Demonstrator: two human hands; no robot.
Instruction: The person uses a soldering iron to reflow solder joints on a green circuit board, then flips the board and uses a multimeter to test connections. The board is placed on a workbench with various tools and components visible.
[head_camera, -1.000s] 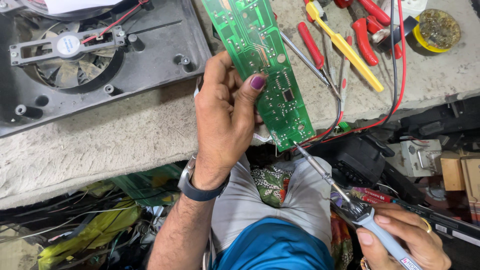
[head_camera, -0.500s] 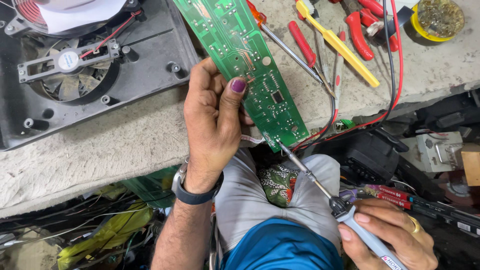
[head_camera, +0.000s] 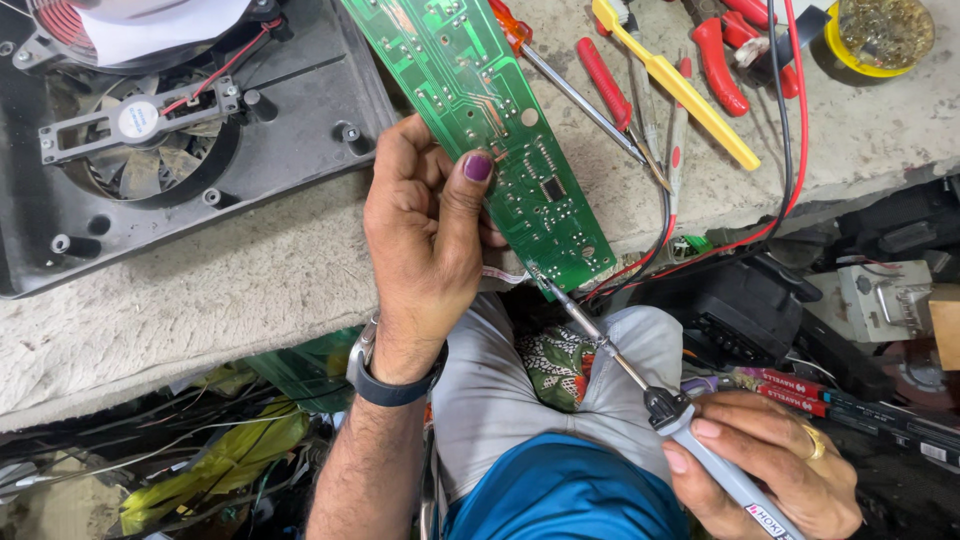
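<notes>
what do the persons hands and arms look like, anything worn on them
Both arms are bare, with no sleeves or gloves. The left hand has a dark purple stain or polish on its thumbnail, and a dark wristwatch with a silver case sits on that wrist; the forearm is hairy. The right hand wears a gold ring on one finger.
</notes>
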